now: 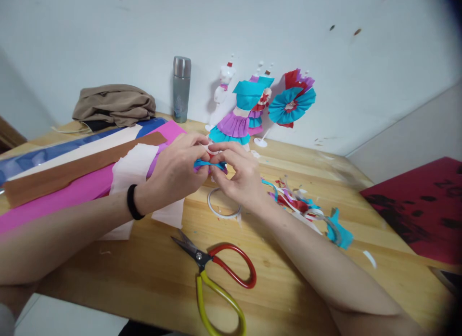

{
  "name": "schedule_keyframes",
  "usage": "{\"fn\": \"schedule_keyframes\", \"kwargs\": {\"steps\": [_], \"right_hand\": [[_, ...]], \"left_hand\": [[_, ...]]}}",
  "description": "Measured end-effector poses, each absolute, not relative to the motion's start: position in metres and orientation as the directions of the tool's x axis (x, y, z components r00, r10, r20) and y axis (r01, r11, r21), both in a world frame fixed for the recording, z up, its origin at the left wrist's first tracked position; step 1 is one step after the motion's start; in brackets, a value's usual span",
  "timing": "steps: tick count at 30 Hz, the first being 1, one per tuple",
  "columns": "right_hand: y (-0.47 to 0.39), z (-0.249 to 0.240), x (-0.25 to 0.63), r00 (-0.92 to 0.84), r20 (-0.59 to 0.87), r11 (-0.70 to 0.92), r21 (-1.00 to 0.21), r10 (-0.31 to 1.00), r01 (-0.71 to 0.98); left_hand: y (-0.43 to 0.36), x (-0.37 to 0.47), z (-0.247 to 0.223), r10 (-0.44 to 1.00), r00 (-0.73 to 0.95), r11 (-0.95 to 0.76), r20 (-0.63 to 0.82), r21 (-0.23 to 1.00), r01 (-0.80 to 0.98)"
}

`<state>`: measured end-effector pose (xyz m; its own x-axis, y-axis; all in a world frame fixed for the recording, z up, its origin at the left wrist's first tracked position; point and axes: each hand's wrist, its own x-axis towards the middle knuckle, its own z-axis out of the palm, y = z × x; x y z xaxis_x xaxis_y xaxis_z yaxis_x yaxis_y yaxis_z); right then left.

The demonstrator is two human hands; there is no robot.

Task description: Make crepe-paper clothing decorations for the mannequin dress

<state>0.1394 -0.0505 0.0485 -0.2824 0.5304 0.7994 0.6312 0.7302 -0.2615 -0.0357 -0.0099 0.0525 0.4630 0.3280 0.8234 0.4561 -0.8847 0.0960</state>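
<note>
My left hand (180,165) and my right hand (236,170) meet above the middle of the table, fingers pinched on a gathered piece of blue crepe paper (217,165). Purple shows along its lower edge, and some red and white shows just above it between my fingers; much of the piece is hidden. Right behind my hands stands a small dress form in a blue and purple ruffled paper dress (238,119). Below my right hand a roll of white tape (224,212) lies flat. Nearer to me are scissors (205,259) with red and yellow handles, blades part open.
Crepe paper sheets, brown (83,170) and pink among them, cover the left side. Coloured scraps (299,203) lie right. At the back are brown cloth (115,105), a grey flask (181,90), a white dress form (225,83) and a blue paper rosette (290,107).
</note>
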Motion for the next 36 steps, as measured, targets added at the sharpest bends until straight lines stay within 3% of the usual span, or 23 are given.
{"fn": "schedule_keyframes", "kwargs": {"steps": [8,14,23,30,36], "right_hand": [[-0.05,0.048,0.139,-0.268,0.768,0.718,-0.331,0.582,0.613],[-0.052,0.054,0.142,-0.261,0.769,0.732,-0.36,0.584,0.578],[-0.042,0.047,0.147,-0.006,0.587,0.504,-0.689,0.809,0.52],[-0.044,0.04,0.139,-0.095,0.495,0.478,-0.745,0.864,0.466],[-0.041,0.046,0.143,0.044,0.463,0.417,-0.831,0.885,0.367]], "left_hand": [[-0.002,-0.036,0.049,0.29,0.455,-0.892,0.842,0.065,0.448],[0.006,-0.037,0.045,0.339,0.45,-0.891,0.826,0.128,0.436],[0.007,-0.034,0.044,0.245,0.441,-0.923,0.863,0.069,0.379],[0.009,-0.035,0.042,0.249,0.438,-0.902,0.864,0.041,0.431],[0.008,-0.034,0.043,0.232,0.43,-0.914,0.872,0.044,0.404]]}}
